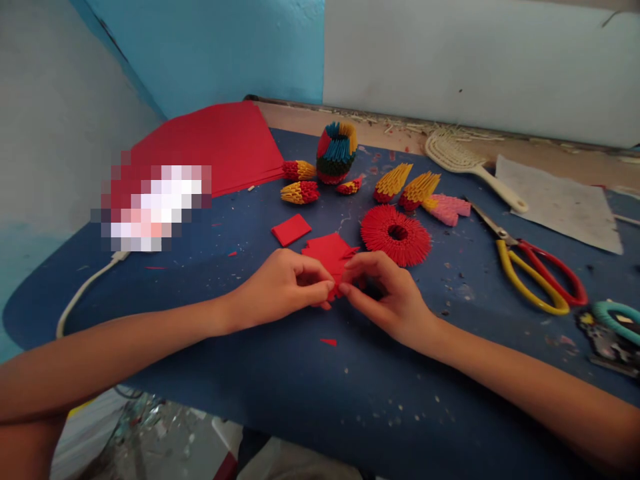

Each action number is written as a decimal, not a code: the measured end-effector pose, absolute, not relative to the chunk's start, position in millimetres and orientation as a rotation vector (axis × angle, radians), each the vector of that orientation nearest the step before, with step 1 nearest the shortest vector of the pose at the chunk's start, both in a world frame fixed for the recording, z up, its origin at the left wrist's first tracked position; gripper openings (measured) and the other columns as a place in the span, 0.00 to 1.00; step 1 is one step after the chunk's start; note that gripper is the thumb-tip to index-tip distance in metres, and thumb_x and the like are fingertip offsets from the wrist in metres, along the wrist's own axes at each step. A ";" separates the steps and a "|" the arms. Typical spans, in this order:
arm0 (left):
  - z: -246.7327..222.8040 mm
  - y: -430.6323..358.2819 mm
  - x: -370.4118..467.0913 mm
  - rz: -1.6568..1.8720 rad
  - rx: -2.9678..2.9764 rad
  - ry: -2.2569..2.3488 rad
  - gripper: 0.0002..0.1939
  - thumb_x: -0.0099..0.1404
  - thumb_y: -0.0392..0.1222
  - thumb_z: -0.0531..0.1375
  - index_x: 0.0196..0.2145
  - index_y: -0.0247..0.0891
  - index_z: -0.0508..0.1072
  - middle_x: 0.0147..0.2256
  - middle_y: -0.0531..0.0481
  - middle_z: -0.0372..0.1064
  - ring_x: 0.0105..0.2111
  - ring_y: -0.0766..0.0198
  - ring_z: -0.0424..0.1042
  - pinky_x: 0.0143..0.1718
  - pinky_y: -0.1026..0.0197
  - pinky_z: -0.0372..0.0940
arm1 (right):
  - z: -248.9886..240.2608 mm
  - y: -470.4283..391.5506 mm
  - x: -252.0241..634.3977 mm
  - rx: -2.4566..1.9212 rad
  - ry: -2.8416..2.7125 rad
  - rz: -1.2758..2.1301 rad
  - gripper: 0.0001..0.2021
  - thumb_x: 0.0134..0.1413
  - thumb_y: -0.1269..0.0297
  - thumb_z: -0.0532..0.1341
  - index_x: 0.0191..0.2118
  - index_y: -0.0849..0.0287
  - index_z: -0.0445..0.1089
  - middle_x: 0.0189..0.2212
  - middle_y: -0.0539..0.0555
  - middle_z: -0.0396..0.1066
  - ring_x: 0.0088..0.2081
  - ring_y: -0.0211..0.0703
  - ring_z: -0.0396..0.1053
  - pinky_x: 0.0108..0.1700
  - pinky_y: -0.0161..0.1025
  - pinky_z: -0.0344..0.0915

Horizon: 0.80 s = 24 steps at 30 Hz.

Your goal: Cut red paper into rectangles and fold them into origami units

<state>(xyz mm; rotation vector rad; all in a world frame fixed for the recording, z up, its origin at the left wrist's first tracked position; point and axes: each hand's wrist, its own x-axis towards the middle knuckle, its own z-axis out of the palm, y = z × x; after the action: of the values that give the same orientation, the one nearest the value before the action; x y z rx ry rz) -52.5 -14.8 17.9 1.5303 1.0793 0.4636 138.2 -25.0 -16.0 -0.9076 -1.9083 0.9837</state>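
My left hand (287, 283) and my right hand (387, 297) meet over the blue table, thumbs and fingertips pinched together. Between the fingertips shows a small piece of red paper (337, 288), mostly covered by the fingers. Just beyond lies a pile of small red paper pieces (327, 248), partly hidden by my hands. A neat stack of red paper rectangles (291, 230) sits to its left. To the right, close to my right hand, rests a red ring of folded paper pieces (410, 240) with a hole in its middle.
Behind stand a multicoloured folded-paper vase (337, 153) and several red-and-yellow paper pieces (300, 193). Large red sheets (215, 147) lie back left beside a blurred white object with a cable (83, 293). At right are scissors (505, 237), a cream hairbrush (480, 173) and white paper (560, 203).
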 end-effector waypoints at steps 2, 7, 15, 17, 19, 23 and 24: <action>18.5 -13.5 -52.2 0.460 1.556 1.079 0.07 0.57 0.35 0.57 0.27 0.31 0.74 0.22 0.52 0.73 0.24 0.70 0.72 0.27 0.71 0.64 | -17.6 -25.4 138.3 -0.881 -1.904 1.001 0.11 0.54 0.72 0.58 0.42 0.56 0.58 0.32 0.50 0.66 0.32 0.34 0.66 0.34 0.34 0.65; 22.5 -13.7 -52.4 0.378 1.726 1.051 0.06 0.55 0.33 0.57 0.24 0.31 0.74 0.20 0.54 0.70 0.20 0.73 0.66 0.22 0.73 0.58 | -18.2 -27.2 137.4 -0.800 -1.837 1.007 0.15 0.54 0.74 0.58 0.45 0.53 0.55 0.32 0.49 0.65 0.33 0.35 0.65 0.37 0.37 0.65; 20.4 -15.4 -51.7 0.233 1.737 0.917 0.10 0.59 0.38 0.56 0.25 0.30 0.74 0.19 0.52 0.69 0.19 0.74 0.65 0.20 0.73 0.57 | -15.8 -27.9 137.1 -0.731 -1.811 1.111 0.19 0.52 0.75 0.60 0.48 0.52 0.58 0.34 0.49 0.71 0.35 0.35 0.71 0.37 0.35 0.68; 19.4 -13.6 -50.9 0.259 1.612 0.915 0.10 0.59 0.38 0.57 0.25 0.30 0.73 0.22 0.51 0.71 0.21 0.73 0.68 0.23 0.72 0.61 | -15.3 -26.7 137.9 -0.770 -1.831 1.053 0.15 0.55 0.76 0.55 0.47 0.54 0.59 0.37 0.52 0.70 0.37 0.36 0.71 0.38 0.36 0.68; 19.4 -11.7 -50.6 0.308 1.504 0.938 0.09 0.59 0.37 0.57 0.26 0.30 0.72 0.23 0.51 0.72 0.21 0.73 0.69 0.23 0.73 0.62 | -15.1 -25.2 138.8 -0.808 -1.859 0.917 0.14 0.55 0.78 0.53 0.46 0.54 0.61 0.40 0.54 0.69 0.40 0.38 0.69 0.40 0.39 0.68; 21.8 -8.2 -52.1 0.408 1.366 1.037 0.09 0.60 0.39 0.57 0.26 0.31 0.72 0.23 0.50 0.73 0.20 0.73 0.69 0.16 0.75 0.56 | -14.5 -23.2 141.4 -0.809 -1.974 0.666 0.14 0.51 0.79 0.56 0.42 0.55 0.65 0.43 0.55 0.65 0.46 0.42 0.65 0.47 0.45 0.65; 22.2 -7.5 -52.7 0.431 1.344 1.048 0.09 0.60 0.40 0.58 0.26 0.31 0.72 0.23 0.50 0.73 0.20 0.73 0.70 0.16 0.75 0.55 | -14.2 -23.2 142.2 -0.806 -2.002 0.641 0.13 0.51 0.78 0.57 0.41 0.55 0.66 0.44 0.55 0.64 0.46 0.42 0.65 0.47 0.44 0.65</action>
<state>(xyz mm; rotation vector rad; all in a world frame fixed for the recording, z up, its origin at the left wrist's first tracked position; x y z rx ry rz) -52.7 -7.5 22.2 1.3436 1.0477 0.4315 142.2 -23.2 -14.2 -0.8062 -2.0020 0.6409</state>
